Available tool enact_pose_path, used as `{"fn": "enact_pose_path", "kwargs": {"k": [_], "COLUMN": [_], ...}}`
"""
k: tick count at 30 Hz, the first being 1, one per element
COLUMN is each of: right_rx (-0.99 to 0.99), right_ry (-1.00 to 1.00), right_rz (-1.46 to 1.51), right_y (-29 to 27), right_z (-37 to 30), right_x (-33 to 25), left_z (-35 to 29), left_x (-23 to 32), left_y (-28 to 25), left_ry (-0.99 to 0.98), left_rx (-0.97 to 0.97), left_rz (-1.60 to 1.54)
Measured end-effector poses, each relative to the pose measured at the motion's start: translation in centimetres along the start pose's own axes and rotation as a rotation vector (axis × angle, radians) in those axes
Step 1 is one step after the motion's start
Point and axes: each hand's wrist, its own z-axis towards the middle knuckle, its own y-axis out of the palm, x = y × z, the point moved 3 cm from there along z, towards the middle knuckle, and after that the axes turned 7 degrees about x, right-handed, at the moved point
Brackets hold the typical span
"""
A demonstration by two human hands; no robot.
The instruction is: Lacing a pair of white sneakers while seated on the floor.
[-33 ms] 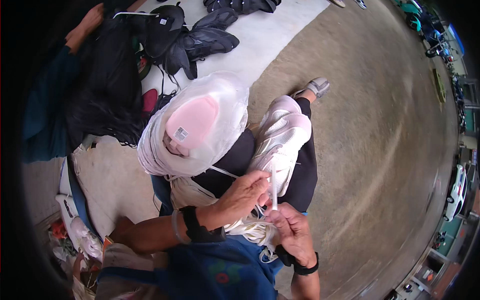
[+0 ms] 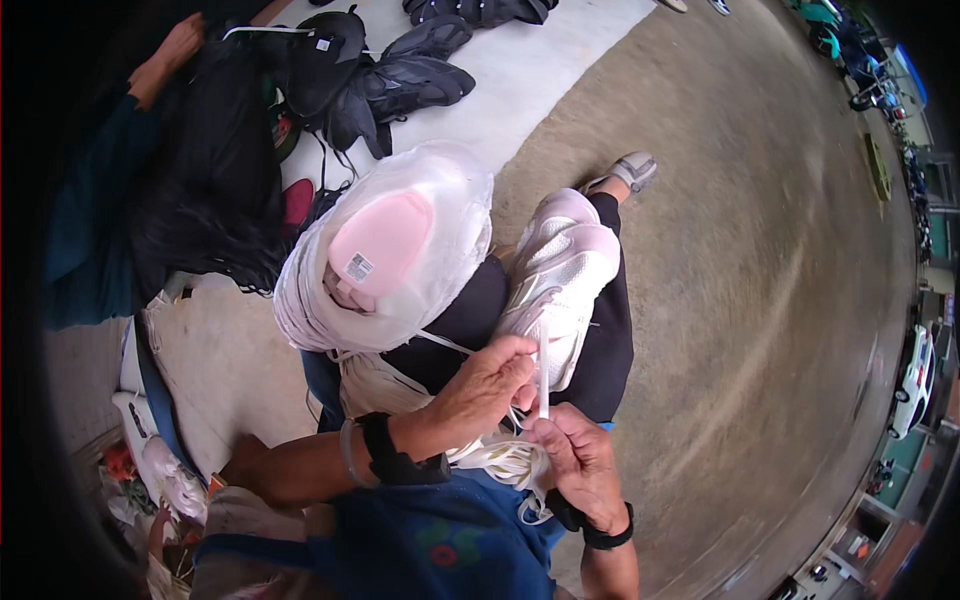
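1. Looking down remotely, I see smooth brown-grey floor (image 2: 720,300) spreading to the right.
2. I see a rounded, glossy white bundle (image 2: 455,225), with a smooth pink oval pad (image 2: 385,240) inside.
3. Right of it, I find white-and-pale-pink mesh shoe uppers (image 2: 560,265), layered along a dark trouser leg (image 2: 613,340).
4. Below, loose laces (image 2: 490,456) form a soft, looping heap.
5. I see the right hand's (image 2: 582,462) thumb and forefinger pinching a lace (image 2: 543,375); the left hand's (image 2: 485,385) fingers curl together beside it, grip unclear to me.
6. Flat, narrow and straight, that white lace runs up over the uppers' near end.
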Motion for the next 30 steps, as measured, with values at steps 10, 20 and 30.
{"fn": "enact_pose_path", "kwargs": {"k": [10,20,30], "right_rx": [0.06,0.059,-0.033], "right_ry": [-0.381,0.067,-0.134], "right_rz": [-0.139,0.264,0.209], "right_y": [0.8,1.3,1.5], "right_z": [-0.9,2.3,3.3], "right_x": [-1.1,1.5,2.1], "left_z": [0.5,-0.9,-1.2], "left_x": [1.6,3.1,3.7], "left_y": [0.9,0.8,-0.1], "left_ry": [0.013,0.322,-0.042], "left_rx": [-0.04,0.104,-0.038], "left_rz": [0.447,0.715,0.72]}}
